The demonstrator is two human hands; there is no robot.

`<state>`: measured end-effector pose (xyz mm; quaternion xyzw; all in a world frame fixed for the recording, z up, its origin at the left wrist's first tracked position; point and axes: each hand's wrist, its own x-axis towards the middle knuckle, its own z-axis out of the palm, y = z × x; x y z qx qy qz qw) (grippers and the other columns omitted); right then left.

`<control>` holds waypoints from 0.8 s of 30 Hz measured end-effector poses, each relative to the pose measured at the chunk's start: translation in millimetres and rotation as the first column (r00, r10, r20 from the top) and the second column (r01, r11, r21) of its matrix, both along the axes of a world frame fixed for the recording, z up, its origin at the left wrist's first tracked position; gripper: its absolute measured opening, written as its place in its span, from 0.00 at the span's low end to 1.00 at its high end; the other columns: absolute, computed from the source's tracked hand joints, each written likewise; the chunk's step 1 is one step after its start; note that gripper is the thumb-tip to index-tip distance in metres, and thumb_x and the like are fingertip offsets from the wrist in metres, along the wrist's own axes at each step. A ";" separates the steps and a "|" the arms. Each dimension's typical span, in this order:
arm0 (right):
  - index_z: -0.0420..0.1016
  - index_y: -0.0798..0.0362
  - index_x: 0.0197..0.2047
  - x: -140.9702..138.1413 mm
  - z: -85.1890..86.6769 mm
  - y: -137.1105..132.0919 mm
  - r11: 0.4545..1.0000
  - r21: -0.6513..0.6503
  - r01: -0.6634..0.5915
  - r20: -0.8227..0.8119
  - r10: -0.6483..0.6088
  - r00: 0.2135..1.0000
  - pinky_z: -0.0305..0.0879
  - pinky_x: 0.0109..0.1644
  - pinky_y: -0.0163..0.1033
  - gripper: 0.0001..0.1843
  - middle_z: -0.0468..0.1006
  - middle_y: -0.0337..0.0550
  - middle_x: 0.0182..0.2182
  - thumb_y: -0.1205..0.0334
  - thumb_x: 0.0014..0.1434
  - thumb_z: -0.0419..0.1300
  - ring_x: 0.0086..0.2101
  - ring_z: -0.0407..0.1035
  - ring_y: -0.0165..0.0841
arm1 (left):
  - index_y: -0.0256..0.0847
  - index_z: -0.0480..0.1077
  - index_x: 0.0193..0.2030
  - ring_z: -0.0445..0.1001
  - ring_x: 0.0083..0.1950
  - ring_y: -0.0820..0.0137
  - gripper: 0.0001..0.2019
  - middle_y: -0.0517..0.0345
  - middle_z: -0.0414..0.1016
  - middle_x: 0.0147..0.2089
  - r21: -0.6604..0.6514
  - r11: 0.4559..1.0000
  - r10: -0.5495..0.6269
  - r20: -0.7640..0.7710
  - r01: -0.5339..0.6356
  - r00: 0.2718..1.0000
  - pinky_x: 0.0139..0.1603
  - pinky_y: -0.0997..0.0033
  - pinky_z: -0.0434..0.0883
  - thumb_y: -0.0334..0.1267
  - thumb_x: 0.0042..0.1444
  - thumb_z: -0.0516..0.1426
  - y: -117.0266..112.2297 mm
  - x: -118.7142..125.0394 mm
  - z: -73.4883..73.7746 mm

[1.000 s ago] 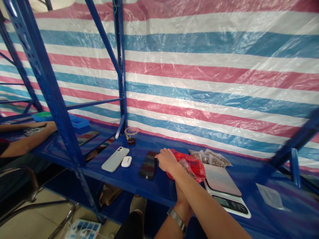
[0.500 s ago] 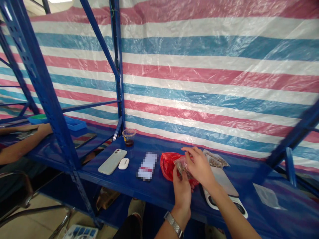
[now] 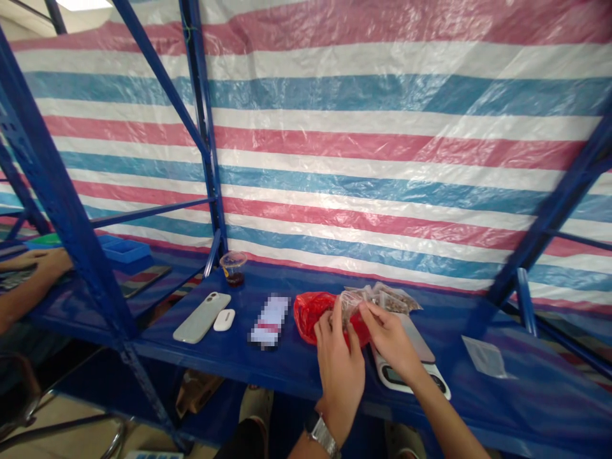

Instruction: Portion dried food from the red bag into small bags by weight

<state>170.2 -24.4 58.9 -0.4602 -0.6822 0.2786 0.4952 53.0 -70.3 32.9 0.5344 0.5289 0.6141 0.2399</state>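
Observation:
Over a crumpled red plastic bag [image 3: 305, 313], both of my hands are at a small clear plastic bag [image 3: 352, 299]. My left hand [image 3: 340, 360] is closed around its lower part, and the fingers hide most of what is inside. At its upper right edge, my right hand [image 3: 394, 339] pinches the plastic between thumb and fingers. Just behind the right hand lie other clear bags [image 3: 396, 299] with small brownish contents. A white kitchen scale [image 3: 421, 347] with a grey plate sits under the right forearm, partly covered by it.
A pale phone [image 3: 201, 317], a white earbud case [image 3: 224, 320], a pixelated phone [image 3: 270, 322] and a plastic cup [image 3: 234, 271] of dark liquid stand leftward. A flat clear bag [image 3: 484, 357] lies right. Blue rack posts [image 3: 203, 127] frame the shelf. Another person's hands [image 3: 50, 264] are far left.
My right hand has come down from above the small bag to pinch its edge. The left hand has turned, its back now showing. The camera view has shifted a little to the right.

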 end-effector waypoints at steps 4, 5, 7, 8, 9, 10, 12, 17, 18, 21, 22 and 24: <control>0.84 0.50 0.42 1.9 0.8 -5.2 1.000 0.000 -0.010 -0.042 0.010 0.999 0.75 0.50 0.45 0.24 0.85 0.46 0.41 0.39 0.64 0.58 0.41 0.79 0.44 | 0.49 0.66 0.71 0.66 0.66 0.51 0.25 0.44 0.74 0.63 0.078 0.997 0.030 -0.139 -0.020 0.990 0.70 0.46 0.60 0.40 0.68 0.53 -2.3 -0.3 1.8; 0.84 0.50 0.43 1.5 0.8 -4.8 1.000 -0.002 0.007 -0.073 -0.007 0.997 0.76 0.50 0.45 0.24 0.86 0.46 0.42 0.39 0.63 0.59 0.41 0.79 0.44 | 0.48 0.66 0.70 0.66 0.66 0.51 0.24 0.44 0.74 0.63 0.087 0.996 0.025 -0.134 -0.014 0.991 0.70 0.46 0.60 0.40 0.68 0.53 -1.7 0.5 1.0; 0.83 0.50 0.44 0.8 0.6 -3.2 0.999 0.000 0.042 -0.133 -0.042 0.990 0.76 0.50 0.45 0.24 0.86 0.47 0.42 0.38 0.62 0.61 0.41 0.79 0.43 | 0.46 0.67 0.70 0.65 0.68 0.52 0.24 0.45 0.72 0.66 0.090 0.996 -0.004 -0.081 0.011 0.997 0.72 0.48 0.59 0.41 0.68 0.53 0.4 2.5 -0.9; 0.83 0.50 0.44 0.7 0.6 -2.3 0.999 0.001 0.050 -0.154 -0.049 0.987 0.76 0.50 0.45 0.24 0.86 0.48 0.42 0.38 0.61 0.62 0.41 0.79 0.43 | 0.46 0.67 0.70 0.65 0.70 0.53 0.24 0.45 0.71 0.68 0.081 0.996 -0.021 -0.033 0.024 0.999 0.73 0.49 0.59 0.43 0.68 0.54 1.7 3.6 -1.8; 0.83 0.50 0.43 0.7 0.7 -1.5 0.999 0.003 0.051 -0.169 -0.050 0.984 0.76 0.50 0.46 0.24 0.86 0.48 0.42 0.38 0.61 0.62 0.41 0.79 0.43 | 0.45 0.67 0.70 0.64 0.71 0.54 0.24 0.46 0.69 0.70 0.067 0.997 -0.040 0.026 0.039 0.999 0.74 0.50 0.58 0.44 0.68 0.54 3.1 4.6 -2.6; 0.83 0.51 0.43 0.9 0.9 -0.8 0.999 0.005 0.050 -0.181 -0.048 0.982 0.76 0.50 0.46 0.24 0.86 0.48 0.42 0.38 0.60 0.63 0.41 0.79 0.43 | 0.44 0.66 0.70 0.63 0.73 0.54 0.25 0.46 0.68 0.71 0.050 0.997 -0.063 0.090 0.059 0.994 0.75 0.52 0.57 0.45 0.68 0.54 4.6 5.4 -3.0; 0.83 0.50 0.43 1.6 1.4 -0.1 0.998 0.010 0.055 -0.207 -0.052 0.977 0.77 0.50 0.47 0.24 0.86 0.48 0.41 0.38 0.58 0.64 0.41 0.79 0.43 | 0.43 0.66 0.70 0.63 0.73 0.56 0.25 0.46 0.67 0.72 0.030 0.994 -0.112 0.196 0.108 0.974 0.75 0.54 0.57 0.47 0.68 0.55 7.4 5.9 -3.4; 0.83 0.50 0.43 4.5 2.8 -0.8 0.999 0.013 0.031 -0.228 -0.027 0.973 0.77 0.50 0.48 0.25 0.86 0.48 0.41 0.37 0.57 0.66 0.41 0.80 0.43 | 0.43 0.70 0.67 0.68 0.71 0.58 0.23 0.46 0.71 0.69 0.081 0.983 -0.181 0.228 0.167 0.957 0.74 0.57 0.60 0.48 0.69 0.55 13.0 1.1 -5.1; 0.83 0.50 0.44 5.3 2.8 -1.1 1.000 0.017 0.022 -0.223 -0.017 0.975 0.77 0.51 0.47 0.25 0.86 0.48 0.41 0.38 0.57 0.66 0.41 0.80 0.43 | 0.43 0.69 0.67 0.68 0.71 0.58 0.23 0.47 0.71 0.69 0.094 0.981 -0.188 0.206 0.172 0.960 0.74 0.56 0.61 0.47 0.69 0.55 14.0 -0.3 -6.0; 0.83 0.51 0.43 8.2 1.6 -2.1 0.999 0.033 0.015 -0.203 -0.008 0.979 0.76 0.50 0.45 0.24 0.86 0.48 0.41 0.38 0.59 0.65 0.41 0.79 0.42 | 0.43 0.68 0.68 0.68 0.70 0.59 0.22 0.47 0.71 0.69 0.127 0.972 -0.214 0.111 0.199 0.971 0.73 0.55 0.62 0.45 0.70 0.54 16.9 -3.9 -9.2; 0.83 0.51 0.42 9.4 1.0 -2.5 0.999 0.039 0.013 -0.193 -0.005 0.981 0.75 0.50 0.44 0.23 0.85 0.48 0.41 0.38 0.59 0.65 0.41 0.79 0.41 | 0.44 0.68 0.68 0.69 0.70 0.59 0.22 0.47 0.71 0.69 0.134 0.968 -0.222 0.079 0.210 0.972 0.73 0.55 0.63 0.45 0.70 0.53 17.7 -4.7 -10.1; 0.83 0.51 0.42 12.4 0.2 -3.1 0.999 0.049 -0.008 -0.160 0.016 0.987 0.74 0.50 0.43 0.22 0.85 0.47 0.41 0.40 0.60 0.64 0.41 0.78 0.41 | 0.46 0.67 0.68 0.69 0.70 0.60 0.21 0.48 0.71 0.69 0.141 0.965 -0.227 0.025 0.222 0.974 0.73 0.55 0.63 0.44 0.71 0.53 18.8 -5.7 -11.2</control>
